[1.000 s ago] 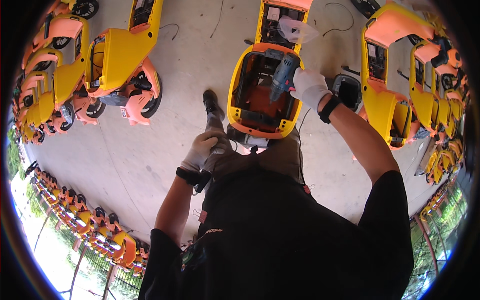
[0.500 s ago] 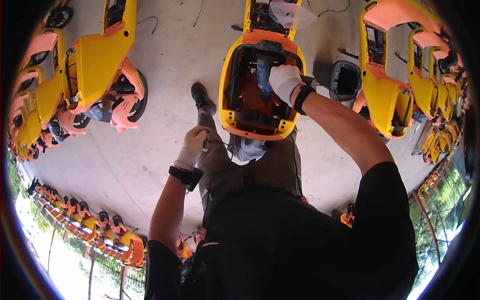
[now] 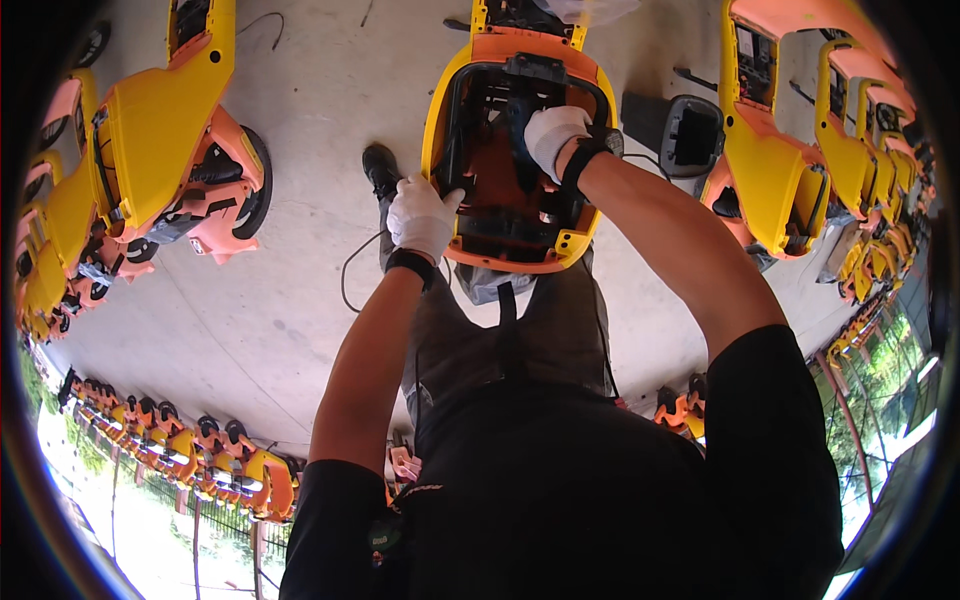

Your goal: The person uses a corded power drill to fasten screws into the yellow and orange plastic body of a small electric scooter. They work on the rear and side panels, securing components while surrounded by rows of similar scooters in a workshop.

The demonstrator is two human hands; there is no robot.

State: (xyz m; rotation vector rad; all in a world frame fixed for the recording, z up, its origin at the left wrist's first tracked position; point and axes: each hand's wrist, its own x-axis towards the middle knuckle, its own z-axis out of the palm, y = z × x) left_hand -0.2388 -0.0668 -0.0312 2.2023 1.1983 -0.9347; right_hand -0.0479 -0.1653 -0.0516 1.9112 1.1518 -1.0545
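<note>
A scooter body (image 3: 433,115) in yellow and orange stands in front of me, its top cavity uncovered. My right hand (image 3: 557,138), in a white glove, is closed around a power drill (image 3: 521,125) inside the cavity. The drill looks dark here, and its tip is lost in shadow. On the near left side of the body, my gloved left hand (image 3: 422,215) grips the rim, thumb toward the opening. A thin dark cable (image 3: 345,272) loops below and left of that hand.
Other yellow and orange scooter bodies stand at left (image 3: 160,140) and right (image 3: 765,150). A black bin-like part (image 3: 692,138) lies on the floor to the right of the cavity. Clear plastic film (image 3: 590,10) hangs at the top. My shoe (image 3: 380,168) is left of the body.
My left hand has gone up and right from beside my leg onto the rim. My right hand and the drill have shifted slightly left and farther away, with the drill still held.
</note>
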